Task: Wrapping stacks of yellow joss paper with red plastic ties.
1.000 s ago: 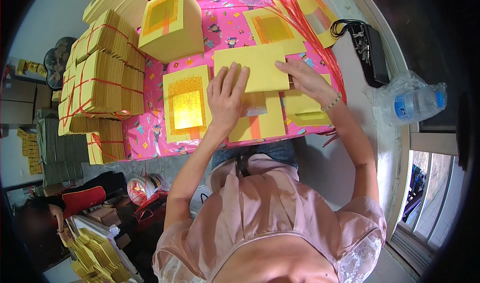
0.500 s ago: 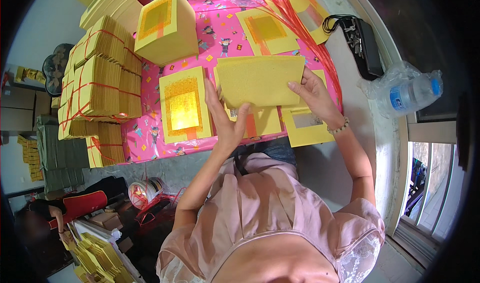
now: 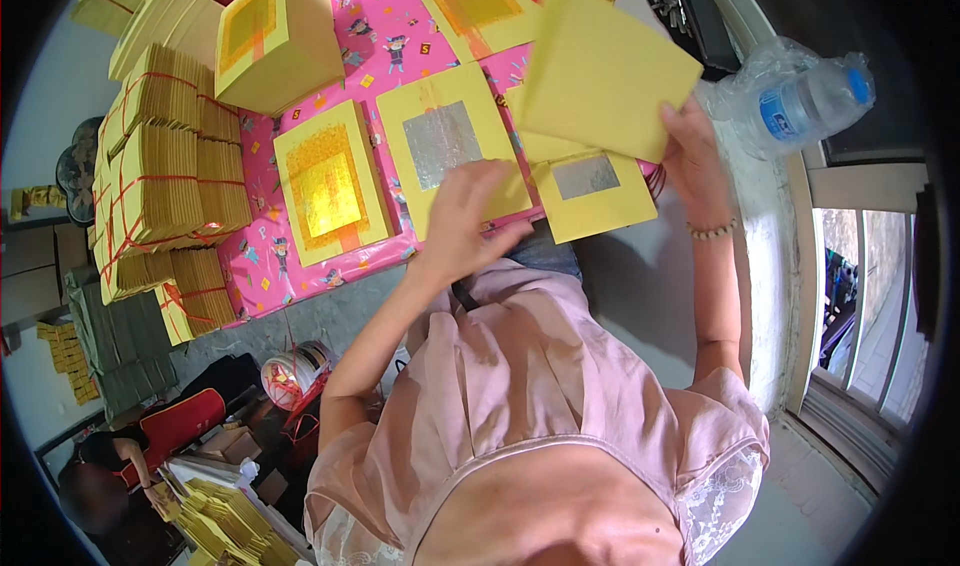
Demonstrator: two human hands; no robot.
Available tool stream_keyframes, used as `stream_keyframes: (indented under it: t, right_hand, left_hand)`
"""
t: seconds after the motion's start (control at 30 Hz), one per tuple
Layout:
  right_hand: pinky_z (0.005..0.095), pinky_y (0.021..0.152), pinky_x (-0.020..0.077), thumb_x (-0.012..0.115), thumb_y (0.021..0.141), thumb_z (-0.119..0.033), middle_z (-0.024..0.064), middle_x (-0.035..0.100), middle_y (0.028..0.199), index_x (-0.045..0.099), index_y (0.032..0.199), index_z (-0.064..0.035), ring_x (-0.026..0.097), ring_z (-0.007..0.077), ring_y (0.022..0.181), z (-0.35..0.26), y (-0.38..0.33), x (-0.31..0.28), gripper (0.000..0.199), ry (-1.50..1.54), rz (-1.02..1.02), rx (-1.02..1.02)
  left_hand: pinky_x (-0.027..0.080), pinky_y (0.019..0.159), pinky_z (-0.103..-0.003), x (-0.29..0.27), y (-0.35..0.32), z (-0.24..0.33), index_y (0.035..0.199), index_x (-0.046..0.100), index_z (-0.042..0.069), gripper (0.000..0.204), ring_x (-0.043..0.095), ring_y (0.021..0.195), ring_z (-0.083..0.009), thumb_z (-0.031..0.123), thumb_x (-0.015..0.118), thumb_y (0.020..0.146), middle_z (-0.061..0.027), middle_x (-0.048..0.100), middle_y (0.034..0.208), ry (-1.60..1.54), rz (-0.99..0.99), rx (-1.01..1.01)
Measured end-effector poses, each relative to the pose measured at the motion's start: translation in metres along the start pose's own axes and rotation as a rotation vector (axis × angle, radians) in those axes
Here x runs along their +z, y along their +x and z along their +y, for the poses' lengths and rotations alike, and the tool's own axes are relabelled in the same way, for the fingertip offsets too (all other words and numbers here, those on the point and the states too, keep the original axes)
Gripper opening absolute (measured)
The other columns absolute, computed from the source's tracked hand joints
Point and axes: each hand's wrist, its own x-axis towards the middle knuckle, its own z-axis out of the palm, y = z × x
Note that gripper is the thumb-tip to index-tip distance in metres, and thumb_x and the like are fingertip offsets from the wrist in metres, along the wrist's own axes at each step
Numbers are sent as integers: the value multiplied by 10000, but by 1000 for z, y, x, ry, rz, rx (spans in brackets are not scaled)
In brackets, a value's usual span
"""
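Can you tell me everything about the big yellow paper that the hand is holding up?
The plain yellow sheet looks like thin, flat paper or a slim stack, four-cornered, with no foil showing on this side. It is lifted off the table and tilted, one corner pointing toward the plastic bottle. The right hand pinches its lower right edge. It hangs above the yellow sheets with silver squares on the pink cloth, covering part of them. The left hand is apart from it, lower down.

bundled stacks (image 3: 160,186) left | sheets (image 3: 450,146) centre on table | bottle (image 3: 800,101) right
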Motion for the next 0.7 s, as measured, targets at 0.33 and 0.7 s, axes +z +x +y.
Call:
stream_keyframes:
  t: [0.33,0.7]
  right_hand:
    - [354,1013,483,656,949,-186,108,612,1294,449,1399,0,609,213,1175,28,-108,-55,529,244,51,-69]
    - [334,1065,427,567,992,-148,113,551,1376,398,1442,26,540,194,1263,34,-66,-70,511,15,4,59]
  left_hand:
    - [326,1059,-518,64,15,4,1437,423,118,844,433,1294,-323,155,804,685,-130,472,1390,353,-238,135]
    - [385,922,-431,53,75,-42,1221,452,34,502,647,662,-314,191,723,829,-75,640,637,-62,-87,-245]
